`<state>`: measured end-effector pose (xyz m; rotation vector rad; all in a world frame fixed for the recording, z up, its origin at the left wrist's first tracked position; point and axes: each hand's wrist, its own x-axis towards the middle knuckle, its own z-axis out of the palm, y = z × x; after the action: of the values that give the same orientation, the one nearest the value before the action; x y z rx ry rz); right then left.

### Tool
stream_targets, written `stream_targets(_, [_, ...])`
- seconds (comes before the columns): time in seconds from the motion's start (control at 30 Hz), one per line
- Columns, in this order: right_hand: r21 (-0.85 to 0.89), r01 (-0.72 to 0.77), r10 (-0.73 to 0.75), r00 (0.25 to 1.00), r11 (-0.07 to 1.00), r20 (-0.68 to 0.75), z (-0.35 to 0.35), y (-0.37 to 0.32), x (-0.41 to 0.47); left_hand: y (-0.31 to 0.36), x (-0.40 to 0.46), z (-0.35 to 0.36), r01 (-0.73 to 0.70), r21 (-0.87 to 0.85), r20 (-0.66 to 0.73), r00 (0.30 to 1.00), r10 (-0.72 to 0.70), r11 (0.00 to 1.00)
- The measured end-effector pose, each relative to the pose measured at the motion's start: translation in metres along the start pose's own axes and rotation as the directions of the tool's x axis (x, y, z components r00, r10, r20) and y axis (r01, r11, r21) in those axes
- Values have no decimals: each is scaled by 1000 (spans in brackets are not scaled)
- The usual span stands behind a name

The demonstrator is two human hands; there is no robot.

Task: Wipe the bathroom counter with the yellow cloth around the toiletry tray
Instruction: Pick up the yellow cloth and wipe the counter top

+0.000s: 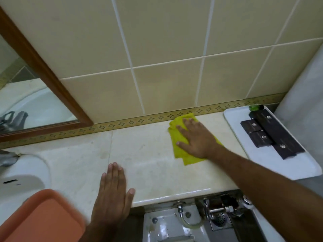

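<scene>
A folded yellow cloth point(180, 151) lies on the cream marble counter point(150, 159), close to the back wall. My right hand point(197, 137) presses flat on it, fingers spread and pointing left. To the right, a white toiletry tray point(286, 168) holds several dark boxes point(267, 135) and a small green bottle point(255, 107). The cloth's right edge sits a short way left of the tray. My left hand point(113, 193) rests flat on the counter near its front edge, fingers together, holding nothing.
A white sink point(22, 182) is set into the counter at left, with an orange tray point(43, 219) over its near side. A wood-framed mirror point(35, 95) hangs at back left. Below the counter edge show a toilet cistern point(167, 226), pipes and a floor drain point(220, 220).
</scene>
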<state>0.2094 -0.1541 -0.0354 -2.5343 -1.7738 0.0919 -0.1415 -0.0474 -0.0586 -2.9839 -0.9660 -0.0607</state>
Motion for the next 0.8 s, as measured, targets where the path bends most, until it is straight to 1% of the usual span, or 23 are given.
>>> stream_targets(0.1, [-38, -86, 85, 996, 996, -27, 0, 31, 2, -2, 6, 0, -10, 7, 5, 1000, 10, 1000])
stream_targets(0.13, [-16, -147, 147, 989, 989, -33, 2, 29, -5, -1, 5, 0, -10, 10, 13, 1000, 10, 1000])
stream_targets(0.2, [38, -312, 314, 947, 949, -70, 11, 12, -27, -1, 4, 0, 1, 11, 22, 1000, -2, 1000])
stream_targets(0.23, [42, -361, 363, 929, 932, -78, 16, 1, -42, -1, 4, 0, 9, 13, 28, 1000, -9, 1000])
stream_targets(0.27, [36, -362, 364, 929, 931, -64, 21, -8, -60, 0, 5, -1, 14, 13, 36, 999, -14, 1000])
stream_targets(0.3, [32, -318, 319, 947, 947, -34, 22, -12, -77, 1, 4, -2, 15, 8, 45, 999, -16, 1000])
stream_targets(0.33, [32, -234, 235, 972, 972, -10, 22, -6, -88, 0, 4, -2, 15, 5, 45, 999, -15, 1000])
stream_targets(0.4, [22, -14, 12, 997, 1000, 70, 8, 22, -94, 0, 3, -3, 14, 8, 37, 999, -14, 1000])
stream_targets(0.43, [5, 89, -89, 990, 996, 112, -1, 36, -93, 0, 3, -4, 4, 15, 38, 999, -5, 1000])
stream_targets(0.47, [-3, 145, -143, 981, 989, 127, -5, 46, -90, -1, 3, -4, -5, 16, 36, 999, 4, 1000])
stream_targets(0.5, [0, 135, -134, 984, 991, 117, -5, 50, -89, -1, 4, -4, -12, 13, 31, 999, 11, 1000])
stream_targets(0.53, [4, 81, -81, 994, 997, 78, -3, 49, -89, -1, 7, -2, -20, 12, 16, 1000, 20, 1000])
stream_targets(0.57, [10, -6, 6, 1000, 1000, 28, 2, 42, -89, -1, 9, -2, -18, 20, 24, 1000, 17, 1000])
stream_targets(0.6, [17, -127, 127, 992, 992, -16, 10, 29, -92, 0, 8, -2, -9, 29, 35, 999, 8, 1000])
stream_targets(0.63, [24, -269, 270, 962, 963, -51, 15, 20, -96, 4, 11, -3, -5, 21, 54, 999, 4, 1000])
stream_targets(0.7, [50, -470, 473, 876, 881, -96, 22, -5, -106, 10, 8, -7, 44, -2, 106, 993, -43, 999])
stream_targets(0.77, [93, -596, 603, 784, 798, -146, 24, -37, -114, 14, 6, -17, 66, 16, 140, 988, -68, 998])
stream_targets(0.8, [114, -644, 654, 740, 757, -158, 26, -51, -117, 17, 6, -22, 77, 37, 127, 989, -81, 996])
